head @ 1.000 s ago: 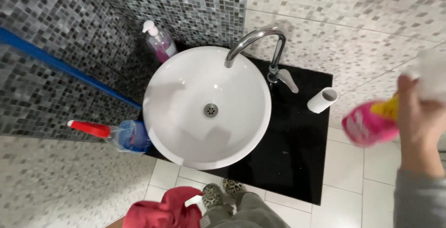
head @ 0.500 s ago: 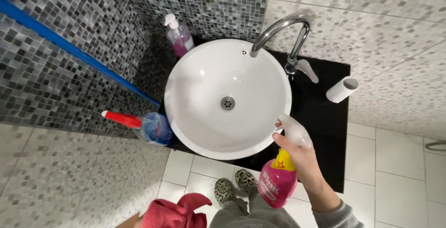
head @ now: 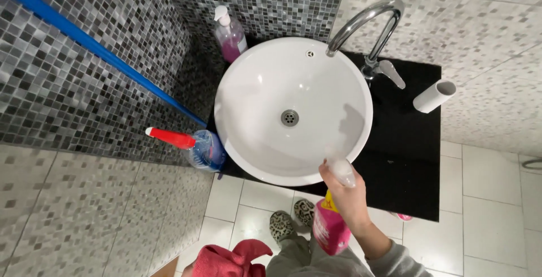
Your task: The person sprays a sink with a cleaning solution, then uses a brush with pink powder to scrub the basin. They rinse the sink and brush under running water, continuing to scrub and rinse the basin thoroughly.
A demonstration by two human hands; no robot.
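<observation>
Spray bottle (head: pixel 331 229): pink, upright, nozzle toward white basin (head: pixel 265 158).
Right hand (head: pixel 345 193): fingers clamped on trigger head.
Left hand: unseen.

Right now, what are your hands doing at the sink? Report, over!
Right hand gripping pink spray bottle, nozzle at white basin rim. Left hand out of view; red cloth low left. Basin empty, nothing in the way.

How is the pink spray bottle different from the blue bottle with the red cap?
The pink spray bottle is held in the right hand in front of the sink; the blue bottle lies on its side, untouched, left of the sink. The pink one has a white trigger head, the blue one a red cap.
</observation>
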